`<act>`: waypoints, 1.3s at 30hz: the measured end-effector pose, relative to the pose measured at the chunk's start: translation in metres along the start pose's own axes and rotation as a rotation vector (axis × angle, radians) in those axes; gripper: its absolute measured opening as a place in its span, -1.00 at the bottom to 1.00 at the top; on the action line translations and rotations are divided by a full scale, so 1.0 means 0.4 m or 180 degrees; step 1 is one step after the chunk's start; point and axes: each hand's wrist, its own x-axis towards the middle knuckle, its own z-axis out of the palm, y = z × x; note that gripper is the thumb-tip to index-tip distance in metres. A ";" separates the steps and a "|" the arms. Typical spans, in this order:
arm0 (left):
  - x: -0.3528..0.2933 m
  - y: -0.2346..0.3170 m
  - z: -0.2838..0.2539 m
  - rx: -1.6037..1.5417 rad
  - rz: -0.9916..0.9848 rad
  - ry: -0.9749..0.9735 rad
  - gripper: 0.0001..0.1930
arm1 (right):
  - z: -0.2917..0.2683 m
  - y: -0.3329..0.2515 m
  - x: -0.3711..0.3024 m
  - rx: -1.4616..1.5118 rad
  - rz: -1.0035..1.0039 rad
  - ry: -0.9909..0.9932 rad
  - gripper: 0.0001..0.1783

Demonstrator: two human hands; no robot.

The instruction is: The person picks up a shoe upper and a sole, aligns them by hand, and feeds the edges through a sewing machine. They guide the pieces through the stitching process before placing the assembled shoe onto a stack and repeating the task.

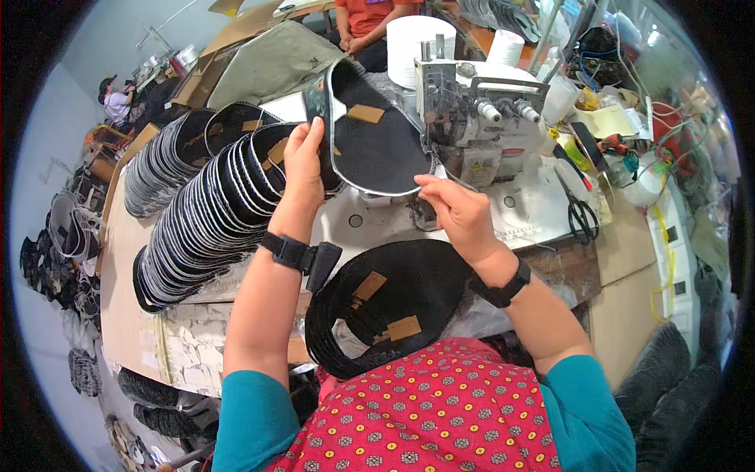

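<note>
A curved black fabric piece (381, 153) with a white stitched edge and a small tan label stands at the overlock sewing machine (480, 118). My left hand (303, 161) grips its left side, thumb up. At its lower right edge my right hand (458, 208) is closed in a pinch on the rim, just in front of the machine's stitching head. Whether the piece lies under the presser foot I cannot tell. Nearer to me, a stack of black fabric pieces (432, 283) with tan labels rests between my forearms, against my red patterned apron (417, 413).
Long nested rows of white-edged black pieces (208, 212) lean on the table's left. Black scissors (582, 219) lie right of the machine. Large white thread cones (419, 51) stand behind it. Cluttered tools and cables fill the right side. A person in orange (366, 20) sits across.
</note>
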 end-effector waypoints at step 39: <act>-0.249 0.066 -0.177 0.7575 0.1416 -0.1398 -0.51 | -0.172 -0.146 -0.037 0.0240 0.0497 -0.1436 -0.74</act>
